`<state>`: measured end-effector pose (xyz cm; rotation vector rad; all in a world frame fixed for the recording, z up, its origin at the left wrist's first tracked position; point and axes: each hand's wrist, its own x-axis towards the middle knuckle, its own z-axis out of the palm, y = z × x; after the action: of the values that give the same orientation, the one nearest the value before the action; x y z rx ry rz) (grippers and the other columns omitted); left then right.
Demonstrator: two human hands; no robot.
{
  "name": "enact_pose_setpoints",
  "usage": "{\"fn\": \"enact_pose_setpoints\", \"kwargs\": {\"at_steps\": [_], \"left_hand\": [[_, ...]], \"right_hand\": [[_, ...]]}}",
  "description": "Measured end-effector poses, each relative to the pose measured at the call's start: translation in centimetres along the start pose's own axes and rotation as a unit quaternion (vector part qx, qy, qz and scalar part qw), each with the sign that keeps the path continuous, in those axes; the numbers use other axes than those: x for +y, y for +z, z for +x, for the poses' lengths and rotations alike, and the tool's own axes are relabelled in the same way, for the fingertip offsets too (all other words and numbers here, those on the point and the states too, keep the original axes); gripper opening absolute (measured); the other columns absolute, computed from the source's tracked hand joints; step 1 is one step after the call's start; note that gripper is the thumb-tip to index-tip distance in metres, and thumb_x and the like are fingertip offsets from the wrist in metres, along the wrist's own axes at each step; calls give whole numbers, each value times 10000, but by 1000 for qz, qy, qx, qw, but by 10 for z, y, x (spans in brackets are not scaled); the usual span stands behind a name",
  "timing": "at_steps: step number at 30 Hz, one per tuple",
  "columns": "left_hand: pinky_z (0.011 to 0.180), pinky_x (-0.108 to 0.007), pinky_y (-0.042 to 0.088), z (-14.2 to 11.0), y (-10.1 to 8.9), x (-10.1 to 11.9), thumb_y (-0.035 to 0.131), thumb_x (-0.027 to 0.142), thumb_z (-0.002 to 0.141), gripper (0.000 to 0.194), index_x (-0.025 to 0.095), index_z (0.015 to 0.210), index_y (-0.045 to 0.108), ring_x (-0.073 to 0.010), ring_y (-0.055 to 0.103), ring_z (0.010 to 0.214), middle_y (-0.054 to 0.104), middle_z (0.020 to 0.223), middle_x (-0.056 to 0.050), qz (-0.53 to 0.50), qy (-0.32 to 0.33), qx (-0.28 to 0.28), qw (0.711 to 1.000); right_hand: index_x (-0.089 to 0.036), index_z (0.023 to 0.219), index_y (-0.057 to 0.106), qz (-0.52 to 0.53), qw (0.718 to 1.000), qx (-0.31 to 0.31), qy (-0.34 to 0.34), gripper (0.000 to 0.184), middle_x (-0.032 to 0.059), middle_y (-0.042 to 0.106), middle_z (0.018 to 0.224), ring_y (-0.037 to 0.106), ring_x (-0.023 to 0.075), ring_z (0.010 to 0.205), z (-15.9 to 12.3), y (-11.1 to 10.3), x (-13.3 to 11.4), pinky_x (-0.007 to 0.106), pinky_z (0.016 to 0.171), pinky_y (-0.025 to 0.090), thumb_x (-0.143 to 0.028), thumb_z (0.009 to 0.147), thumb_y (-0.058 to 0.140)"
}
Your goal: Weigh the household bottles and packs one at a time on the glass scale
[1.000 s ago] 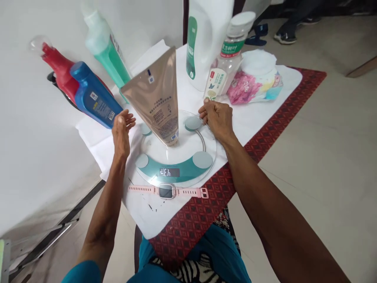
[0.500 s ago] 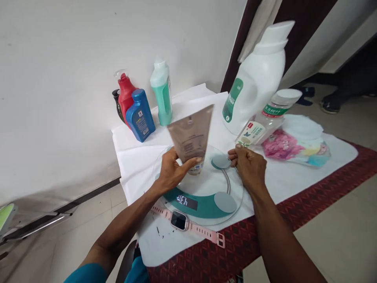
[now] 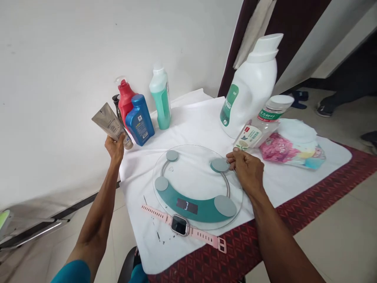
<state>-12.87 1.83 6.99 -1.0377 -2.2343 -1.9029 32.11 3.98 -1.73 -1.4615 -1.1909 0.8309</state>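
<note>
My left hand point(image 3: 114, 147) is wrapped round a greyish-brown squeeze tube point(image 3: 108, 120), tilted with its cap end down, at the table's left edge. Just beside it stand a blue bottle point(image 3: 140, 122), a red bottle point(image 3: 126, 94) and a dark bottle point(image 3: 116, 100), partly hidden. A round glass bathroom scale point(image 3: 191, 202) lies in the middle with nothing on its top; its small display is lit. My right hand point(image 3: 247, 167) is closed at the scale's right rim, fingertips by the grey pad; the fingers are partly hidden.
A green bottle point(image 3: 161, 100) stands at the back. At right are a large white jug point(image 3: 255, 76), a clear jar point(image 3: 260, 125) and a pink-flowered pouch point(image 3: 291, 147). A pink-strapped smartwatch point(image 3: 179, 225) lies along the scale's front. A person's leg point(image 3: 341, 96) shows far right.
My left hand has carried the tube off the scale, leftward to beside the bottles. The scale's display reading has changed. My right hand stays at the scale's rim.
</note>
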Motion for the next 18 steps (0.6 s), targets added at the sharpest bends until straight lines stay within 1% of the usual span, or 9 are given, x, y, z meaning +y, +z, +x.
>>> {"fn": "enact_pose_setpoints", "kwargs": {"at_steps": [3,7,11,13,14,15,16,17,18], "left_hand": [[844,-360,594,10,16,-10,861,305,763,245,214,897,677,-234,687,851,746,873,-15,11,-16,-18,1000],[812,-340,578,15,31,-18,856,326,774,276,234,916,638,-216,643,840,699,847,12,13,-9,-17,1000],[779,-337,580,20,32,-33,880,359,763,351,249,927,590,-204,597,819,626,811,38,19,1,-16,1000],[824,-387,619,23,29,-42,908,388,757,408,245,978,597,-220,621,841,626,853,27,17,13,-19,1000],[887,-441,646,23,27,-44,932,426,757,458,242,1012,601,-244,657,884,643,908,6,8,28,-24,999],[977,-514,661,23,25,-45,962,486,749,531,242,1052,601,-291,703,979,666,994,-27,-5,50,-27,998],[1089,-604,643,20,22,-43,991,544,728,623,241,1110,603,-360,724,1121,682,1112,-72,-19,83,-13,996],[1203,-693,585,17,18,-37,1004,599,719,714,238,1188,605,-438,699,1285,678,1259,-128,-29,126,10,992],[1304,-761,494,11,15,-28,1003,645,729,807,231,1292,598,-506,622,1445,637,1419,-186,-34,174,38,983]], "right_hand": [[-238,766,780,0,1000,-1,10,918,84,784,729,668,194,576,1,0,1,387,680,559,-1135,808,589],[-225,781,791,9,1000,2,0,869,79,777,721,661,181,573,3,1,4,358,647,549,-1076,851,628],[-214,761,779,35,999,8,-6,806,73,756,689,628,168,548,2,3,3,333,594,541,-1010,846,681],[-215,751,763,51,999,4,-6,790,72,742,677,622,171,553,2,3,1,328,576,542,-996,836,680],[-217,750,756,57,998,1,-7,783,71,738,676,625,173,560,2,3,0,327,575,546,-990,840,673],[-219,754,752,60,998,-3,-9,775,71,737,680,629,175,569,2,3,-1,326,577,551,-983,849,666],[-221,761,750,61,998,-7,-12,767,70,739,688,636,178,580,3,3,-1,325,579,556,-976,861,658],[-224,767,746,62,998,-9,-16,760,70,741,698,642,181,590,3,3,-1,323,578,559,-970,873,649],[-228,773,742,61,998,-12,-18,750,70,744,708,647,185,599,4,3,-1,323,577,560,-962,888,638]]}}
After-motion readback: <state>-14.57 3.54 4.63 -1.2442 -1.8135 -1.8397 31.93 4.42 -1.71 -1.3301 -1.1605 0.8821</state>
